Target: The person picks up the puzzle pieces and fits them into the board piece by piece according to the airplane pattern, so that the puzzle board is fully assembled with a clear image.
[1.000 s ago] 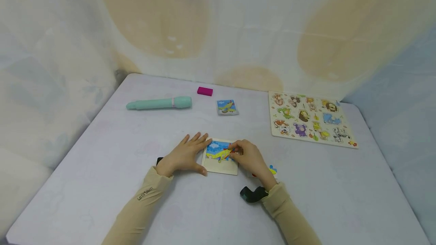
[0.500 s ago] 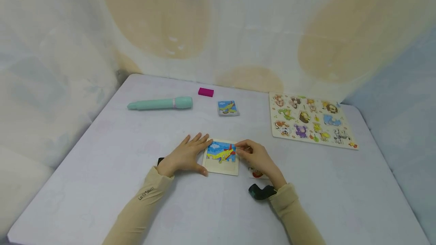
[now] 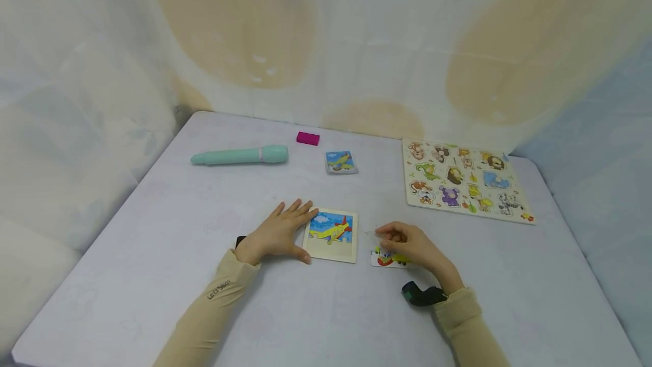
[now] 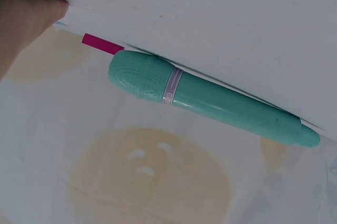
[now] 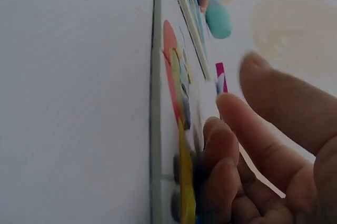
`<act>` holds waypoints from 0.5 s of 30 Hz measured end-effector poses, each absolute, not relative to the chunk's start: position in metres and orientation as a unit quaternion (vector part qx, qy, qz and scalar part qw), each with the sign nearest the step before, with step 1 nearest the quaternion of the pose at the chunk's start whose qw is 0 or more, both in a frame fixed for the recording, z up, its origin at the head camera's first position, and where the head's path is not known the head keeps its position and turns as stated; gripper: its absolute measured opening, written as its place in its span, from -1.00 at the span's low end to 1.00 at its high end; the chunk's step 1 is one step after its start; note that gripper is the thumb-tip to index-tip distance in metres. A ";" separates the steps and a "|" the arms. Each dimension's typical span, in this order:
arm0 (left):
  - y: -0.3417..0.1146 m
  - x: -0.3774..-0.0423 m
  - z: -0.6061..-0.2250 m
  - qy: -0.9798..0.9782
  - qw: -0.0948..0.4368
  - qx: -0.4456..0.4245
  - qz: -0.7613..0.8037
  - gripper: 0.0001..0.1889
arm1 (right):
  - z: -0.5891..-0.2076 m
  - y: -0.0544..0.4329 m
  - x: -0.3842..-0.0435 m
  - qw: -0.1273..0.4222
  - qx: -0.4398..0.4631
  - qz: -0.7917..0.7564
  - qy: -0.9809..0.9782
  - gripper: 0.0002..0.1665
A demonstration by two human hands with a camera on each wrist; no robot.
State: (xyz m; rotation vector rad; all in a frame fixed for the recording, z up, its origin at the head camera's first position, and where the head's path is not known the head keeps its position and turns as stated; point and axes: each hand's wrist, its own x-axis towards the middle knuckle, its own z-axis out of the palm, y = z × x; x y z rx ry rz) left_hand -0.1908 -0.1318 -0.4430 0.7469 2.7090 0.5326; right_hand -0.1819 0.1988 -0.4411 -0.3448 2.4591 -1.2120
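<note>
Hanging behind the table and down both its sides, a pale cloth [image 3: 377, 38] with big tan patches closes the space in; the white table [image 3: 127, 265] spreads out before it. Tan sleeves [image 3: 204, 313] reach in from the near edge. At the far right lies an animal board [image 3: 440, 184] covered in little creatures, well apart from either hand. Across at the far left rests a mint-green wand [image 3: 239, 155], shaped like a microphone, its rounded head pointing right.

Nearer the person, the left hand [image 3: 277, 234] lies flat with fingers spread, its fingertips and thumb at the left edge of the plane puzzle. The right hand [image 3: 415, 245] has its fingers loosely bent, thumb apart, and I see nothing gripped between them.

That plane puzzle [image 3: 331, 251] sits between the hands: a wooden frame with a yellow plane on blue sky above a bare wooden strip. Just to its right is a flat picture board [image 3: 384, 263] in red and yellow, and the right hand gets in the way, hiding part of it. A black device [image 3: 423, 294] sits at the right wrist. Beyond the puzzle lies a small plane card [image 3: 341, 162], and past that, smallest, a magenta block [image 3: 308, 139].
</note>
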 end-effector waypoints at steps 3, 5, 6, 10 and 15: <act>-0.131 -0.191 -0.444 0.937 0.139 0.260 0.186 0.18 | -0.442 0.205 -0.175 0.201 -0.131 -0.426 0.872 -0.56; -0.131 -0.191 -0.444 0.938 0.139 0.259 0.185 0.18 | -0.442 0.206 -0.172 0.202 -0.140 -0.422 0.873 -0.52; -0.131 -0.191 -0.445 0.938 0.139 0.259 0.185 0.18 | -0.442 0.206 -0.171 0.201 -0.146 -0.419 0.874 -0.50; -0.131 -0.191 -0.446 0.938 0.144 0.256 0.185 0.18 | -0.443 0.204 -0.170 0.192 -0.161 -0.408 0.878 -0.54; -0.131 -0.192 -0.445 0.938 0.142 0.258 0.183 0.18 | -0.442 0.202 -0.169 0.186 -0.171 -0.395 0.883 -0.58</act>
